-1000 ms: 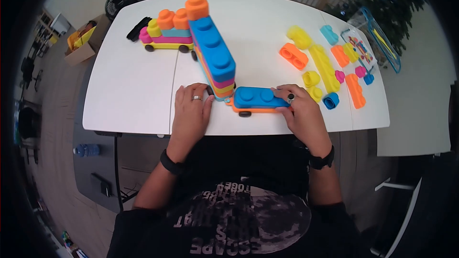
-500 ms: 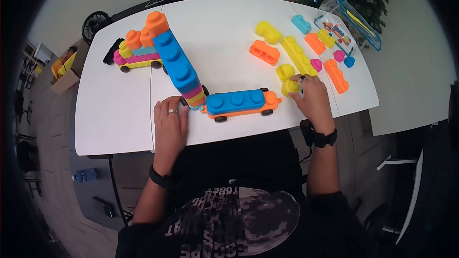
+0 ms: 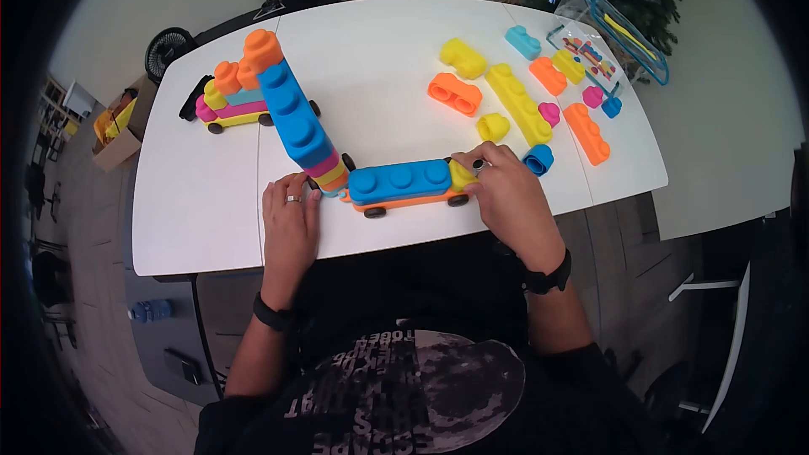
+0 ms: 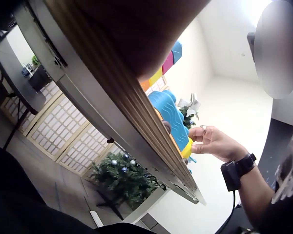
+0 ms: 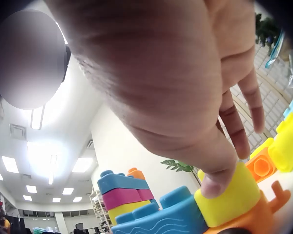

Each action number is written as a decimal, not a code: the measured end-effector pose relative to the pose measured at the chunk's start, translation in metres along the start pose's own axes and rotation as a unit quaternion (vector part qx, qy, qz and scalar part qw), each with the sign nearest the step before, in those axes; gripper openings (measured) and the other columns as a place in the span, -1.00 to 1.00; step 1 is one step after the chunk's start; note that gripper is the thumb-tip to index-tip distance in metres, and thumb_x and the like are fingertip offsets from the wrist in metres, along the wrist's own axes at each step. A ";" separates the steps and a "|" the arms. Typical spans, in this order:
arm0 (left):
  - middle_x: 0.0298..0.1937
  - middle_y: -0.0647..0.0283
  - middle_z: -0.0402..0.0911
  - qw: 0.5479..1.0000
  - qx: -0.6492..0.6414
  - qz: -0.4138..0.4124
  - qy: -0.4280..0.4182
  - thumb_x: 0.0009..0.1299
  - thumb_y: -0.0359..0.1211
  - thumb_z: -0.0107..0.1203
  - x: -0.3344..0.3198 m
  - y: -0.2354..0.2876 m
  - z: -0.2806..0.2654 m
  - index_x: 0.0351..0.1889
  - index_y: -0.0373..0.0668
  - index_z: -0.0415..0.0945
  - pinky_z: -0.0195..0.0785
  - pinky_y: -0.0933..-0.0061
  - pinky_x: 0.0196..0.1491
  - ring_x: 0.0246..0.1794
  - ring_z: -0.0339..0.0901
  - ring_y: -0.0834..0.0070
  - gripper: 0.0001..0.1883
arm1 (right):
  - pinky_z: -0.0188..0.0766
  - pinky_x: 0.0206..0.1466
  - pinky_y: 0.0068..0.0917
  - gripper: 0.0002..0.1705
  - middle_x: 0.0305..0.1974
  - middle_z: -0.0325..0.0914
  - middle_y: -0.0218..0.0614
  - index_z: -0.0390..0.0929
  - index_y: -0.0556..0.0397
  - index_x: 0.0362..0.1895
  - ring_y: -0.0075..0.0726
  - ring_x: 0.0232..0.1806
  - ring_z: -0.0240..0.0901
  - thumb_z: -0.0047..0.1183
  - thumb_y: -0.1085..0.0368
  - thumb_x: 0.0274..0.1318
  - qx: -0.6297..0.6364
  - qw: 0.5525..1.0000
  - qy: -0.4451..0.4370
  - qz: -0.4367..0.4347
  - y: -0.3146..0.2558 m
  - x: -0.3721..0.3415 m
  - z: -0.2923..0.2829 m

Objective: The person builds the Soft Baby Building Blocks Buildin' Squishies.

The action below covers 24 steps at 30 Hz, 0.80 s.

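Note:
My right hand (image 3: 512, 202) pinches a small yellow block (image 5: 234, 197) between thumb and fingers. The block sits at the right end of an orange wheeled wagon (image 3: 413, 200), beside a long blue block (image 3: 400, 179) that covers the rest of the wagon. In the right wrist view, the thumb presses against the yellow block's side, low over the orange base. My left hand (image 3: 289, 223) rests on the table with relaxed fingers, its fingertips by a wheel of the tall stacked car (image 3: 297, 122). That car joins the wagon's left end.
A third car (image 3: 240, 118), with yellow, pink and orange blocks, stands at the back left. Loose blocks lie at right, among them a long yellow block (image 3: 518, 104), a blue block (image 3: 538, 160) and an orange block (image 3: 587, 135). A clear bag (image 3: 590, 13) lies at the far right.
My right hand left the wagon, reached right to a small yellow block, and brought it back onto the wagon's right end. The left hand stays on the table by the tall car.

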<state>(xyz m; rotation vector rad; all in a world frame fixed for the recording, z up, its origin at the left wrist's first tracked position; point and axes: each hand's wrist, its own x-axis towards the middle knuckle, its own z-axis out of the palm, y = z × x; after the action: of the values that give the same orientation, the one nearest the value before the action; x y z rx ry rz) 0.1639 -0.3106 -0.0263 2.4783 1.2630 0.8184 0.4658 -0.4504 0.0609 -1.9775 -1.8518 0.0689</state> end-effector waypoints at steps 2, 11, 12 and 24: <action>0.26 -0.14 0.55 1.000 0.007 0.005 0.001 0.73 -0.35 0.04 0.001 0.000 -0.002 0.35 -0.35 0.50 0.35 -0.04 0.38 0.31 0.48 -0.12 -0.66 | 0.56 0.26 -0.22 -0.63 0.12 0.67 -0.27 0.81 0.18 0.09 -0.06 0.19 0.58 0.30 0.53 0.16 0.008 1.000 -0.002 0.006 -0.001 -0.001 0.001; 0.20 -0.14 0.55 1.000 0.005 -0.018 0.000 0.71 -0.37 0.07 -0.001 0.005 0.001 0.30 -0.37 0.50 0.32 -0.07 0.39 0.29 0.46 -0.12 -0.68 | 0.57 0.24 -0.18 -0.45 0.17 0.59 -0.19 0.69 0.12 0.32 -0.01 0.22 0.57 0.25 0.54 0.21 0.031 0.999 -0.031 0.021 0.004 -0.003 0.004; 0.19 -0.15 0.55 1.000 0.001 -0.009 0.002 0.70 -0.36 0.08 -0.002 0.005 0.000 0.30 -0.36 0.51 0.32 -0.06 0.39 0.28 0.47 -0.13 -0.67 | 0.58 0.22 -0.17 -0.44 0.18 0.59 -0.19 0.68 0.12 0.33 0.01 0.22 0.58 0.24 0.55 0.21 0.047 0.998 -0.032 0.035 0.003 -0.004 0.007; 0.21 -0.09 0.56 1.000 -0.013 0.003 0.004 0.66 -0.40 0.11 -0.004 0.000 -0.002 0.30 -0.31 0.52 0.32 -0.05 0.37 0.27 0.46 -0.08 -0.68 | 0.64 0.20 -0.12 -0.06 0.37 0.41 -0.12 0.41 -0.07 0.57 0.07 0.31 0.56 0.11 0.69 0.03 0.059 0.993 -0.077 0.071 -0.001 -0.013 0.017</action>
<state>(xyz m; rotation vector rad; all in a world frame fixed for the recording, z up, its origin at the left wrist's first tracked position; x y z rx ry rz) 0.1614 -0.3139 -0.0264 2.4621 1.2391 0.8422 0.4584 -0.4580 0.0426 -2.0679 -1.7506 0.3745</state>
